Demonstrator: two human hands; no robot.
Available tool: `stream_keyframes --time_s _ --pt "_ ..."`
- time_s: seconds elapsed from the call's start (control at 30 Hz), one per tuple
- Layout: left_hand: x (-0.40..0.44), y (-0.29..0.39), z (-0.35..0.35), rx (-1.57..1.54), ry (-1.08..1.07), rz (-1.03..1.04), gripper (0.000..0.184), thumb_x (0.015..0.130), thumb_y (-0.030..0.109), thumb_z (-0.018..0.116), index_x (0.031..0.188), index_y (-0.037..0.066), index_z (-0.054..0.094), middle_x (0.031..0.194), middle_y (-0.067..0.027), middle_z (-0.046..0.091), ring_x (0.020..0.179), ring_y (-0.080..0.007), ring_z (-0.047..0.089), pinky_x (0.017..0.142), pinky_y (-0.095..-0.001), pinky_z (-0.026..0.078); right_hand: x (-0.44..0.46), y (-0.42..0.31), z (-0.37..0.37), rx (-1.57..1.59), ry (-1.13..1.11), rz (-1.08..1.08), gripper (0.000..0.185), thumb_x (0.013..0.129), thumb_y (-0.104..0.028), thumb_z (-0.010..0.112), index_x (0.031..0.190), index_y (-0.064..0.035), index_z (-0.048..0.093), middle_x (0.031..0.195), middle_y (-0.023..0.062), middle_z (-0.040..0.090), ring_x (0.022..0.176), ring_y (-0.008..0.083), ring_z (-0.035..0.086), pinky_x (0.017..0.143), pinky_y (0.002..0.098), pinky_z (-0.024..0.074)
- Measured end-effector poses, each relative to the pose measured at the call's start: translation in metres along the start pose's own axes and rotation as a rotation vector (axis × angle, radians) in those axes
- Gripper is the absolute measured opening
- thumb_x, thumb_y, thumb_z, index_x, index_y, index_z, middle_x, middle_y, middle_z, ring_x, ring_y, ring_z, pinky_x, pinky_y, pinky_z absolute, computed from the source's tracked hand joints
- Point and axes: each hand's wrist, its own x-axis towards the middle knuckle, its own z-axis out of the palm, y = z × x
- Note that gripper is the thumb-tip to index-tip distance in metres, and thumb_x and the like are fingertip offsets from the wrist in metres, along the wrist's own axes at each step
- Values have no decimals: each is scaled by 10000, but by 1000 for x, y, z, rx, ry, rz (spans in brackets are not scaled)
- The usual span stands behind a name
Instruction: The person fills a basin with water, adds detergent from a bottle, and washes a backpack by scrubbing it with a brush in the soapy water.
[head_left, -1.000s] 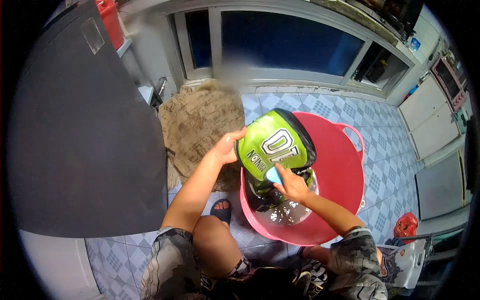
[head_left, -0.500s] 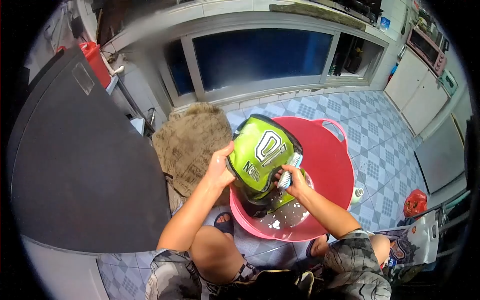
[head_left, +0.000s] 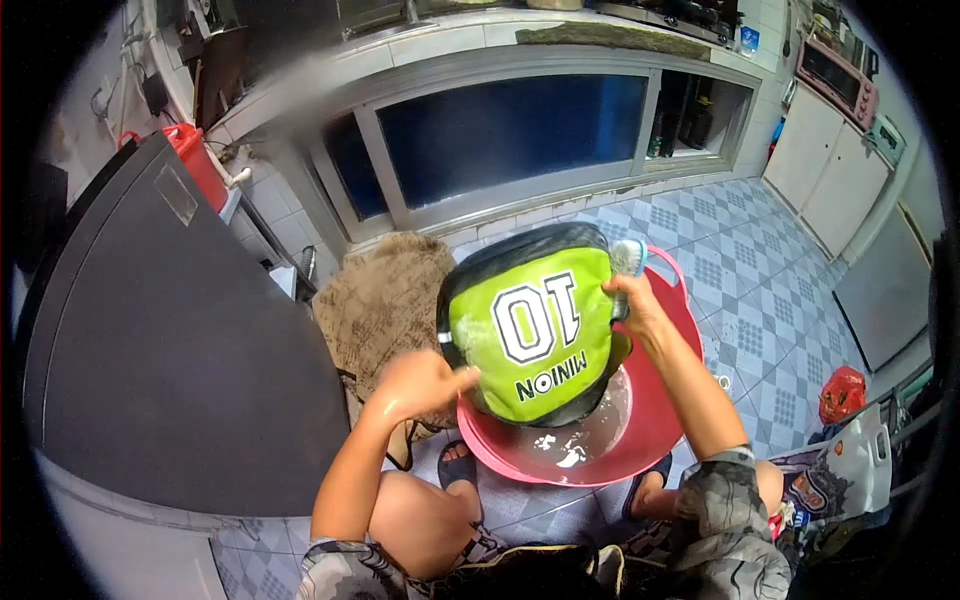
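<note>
Facing up toward the head camera, the bag (head_left: 525,340) shows a bright green panel with black edging, the number 10 and the word MINION. It is just above the middle of the view, over the 11 o'clock side of the pink tub (head_left: 672,400), hiding much of that rim; whether its underside touches the water I cannot tell. Cloudy water (head_left: 608,430) with white suds lies in the tub toward 6 o'clock, and the tub's handle loop (head_left: 672,268) stands out at 1 o'clock.

At the bag's 3 o'clock edge, the right grip (head_left: 641,305) is closed on the brush (head_left: 628,257), whose pale bristles and blue rim point toward 12 o'clock, while the thumb presses the green panel. At the bag's 8 o'clock edge, the left grip (head_left: 420,385) is partly open, its thumb reaching the edge; its fingers are blurred, so I cannot tell whether it has hold of anything.

A brown mat (head_left: 375,310) lies at 10 o'clock from the bag, with a dark panel (head_left: 180,350) beyond it at 9 o'clock. A red plastic bag (head_left: 842,395) sits between 3 and 4 o'clock on the tiled floor (head_left: 770,330). Toward 12 o'clock runs a worktop (head_left: 445,45) above dark glass (head_left: 510,125).
</note>
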Motion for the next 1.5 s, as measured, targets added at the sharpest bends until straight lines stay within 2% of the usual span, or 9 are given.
stream_keyframes --time_s 0.17,0.27,0.5,0.63,0.77,0.83,0.9,1.03,1.5 --pt "36 18 2 235 837 251 912 641 531 725 1291 -29 416 1138 -251 540 1047 -343 534 894 -427 423 19 -55 39 -254 -188 -76 276 632 -56 599 899 2 560 757 74 585 633 170 575 579 308 491" --pt "62 35 -12 -6 530 38 1069 588 432 792 1381 -26 241 1314 -274 390 1223 -369 398 1000 -400 352 39 -74 64 -297 -320 -98 290 616 -67 616 897 -20 566 747 51 581 624 144 552 580 279 470" --pt "99 -2 -6 -487 660 75 378 815 315 655 907 -51 632 760 -157 664 659 -253 642 622 -355 502 64 -80 113 -565 -223 -217 283 616 -133 678 862 -20 595 773 62 607 699 149 566 642 290 463" --pt "91 -33 -24 -912 409 -43 395 838 333 647 927 -52 636 779 -117 657 648 -167 618 591 -309 500 67 -46 116 -784 394 -498 571 661 -249 731 1062 63 469 924 258 604 836 401 600 764 431 475" --pt "122 -40 -27 -671 295 -201 486 832 377 640 943 -96 632 835 -164 659 715 -206 623 647 -328 495 0 27 134 -830 252 -697 819 790 -387 634 1379 -42 181 1174 257 446 982 427 531 803 490 452" --pt "141 -46 -29 -554 331 -212 507 828 397 636 942 -96 637 840 -171 661 744 -211 621 659 -336 489 -29 44 135 -1004 -86 -492 725 788 -347 647 1392 -212 270 1108 221 453 948 404 552 728 478 482" --pt "151 -49 -32 -464 325 -72 492 829 401 631 930 -80 646 810 -163 662 742 -197 620 659 -331 487 -28 70 130 -1123 -161 -832 652 770 -356 663 1349 -276 373 985 170 469 831 346 566 624 439 488" --pt "158 -49 -30 -439 261 -1 515 837 438 608 883 -74 648 733 -143 656 659 -194 619 628 -331 488 52 100 92 -1354 14 -1152 606 754 -420 652 1299 -245 453 838 100 460 702 255 508 524 353 451" --pt "114 91 -76 -119 581 244 431 737 399 714 725 -28 653 589 -128 608 551 -145 577 523 -336 449 -39 -1 47 -944 61 -997 816 674 -372 756 1284 -28 337 1031 182 465 904 326 528 747 410 465"
